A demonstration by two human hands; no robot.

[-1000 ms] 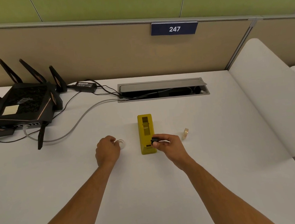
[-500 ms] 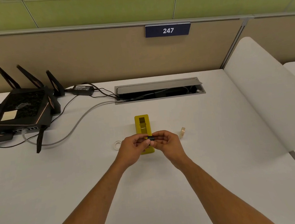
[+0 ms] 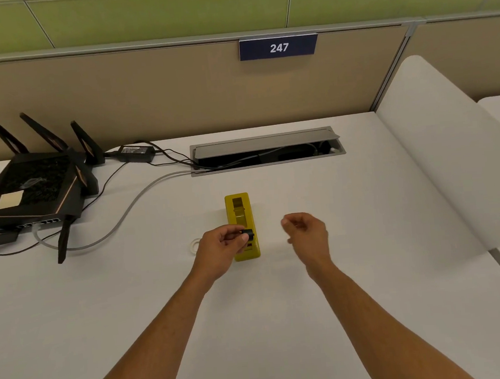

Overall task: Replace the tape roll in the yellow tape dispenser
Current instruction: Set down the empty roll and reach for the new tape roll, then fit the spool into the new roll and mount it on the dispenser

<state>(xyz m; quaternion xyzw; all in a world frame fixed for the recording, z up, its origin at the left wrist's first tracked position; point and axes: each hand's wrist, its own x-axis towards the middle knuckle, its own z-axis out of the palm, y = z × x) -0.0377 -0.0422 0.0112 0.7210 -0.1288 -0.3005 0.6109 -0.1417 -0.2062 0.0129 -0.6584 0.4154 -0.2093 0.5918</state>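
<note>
Change: our hands have split since half a second ago, and the small black spindle (image 3: 248, 234) that both were pinching now sits with the left one alone.
Left hand: our left hand (image 3: 224, 250) pinches the black spindle between thumb and fingertips, right over the near end of the dispenser.
Right hand: our right hand (image 3: 307, 233) hangs loose to the right of the dispenser, fingers curled, nothing in it that we can see.
Dispenser: the yellow tape dispenser (image 3: 241, 224) stands on the white table (image 3: 269, 323), about midway between its left and right edges, long axis running from the near edge toward the far one, roll cradle bare.
White ring: a pale tape ring (image 3: 194, 246) lies flat on the table just left of our left hand, partly hidden by it.
Far edge: a cable hatch (image 3: 266, 150) with its lid propped up sits in the tabletop beyond the dispenser.
Far-left corner: a black router (image 3: 31, 190) with upright antennas, cables trailing to the hatch.
Partition: a sign (image 3: 278, 47) reads 247.
</note>
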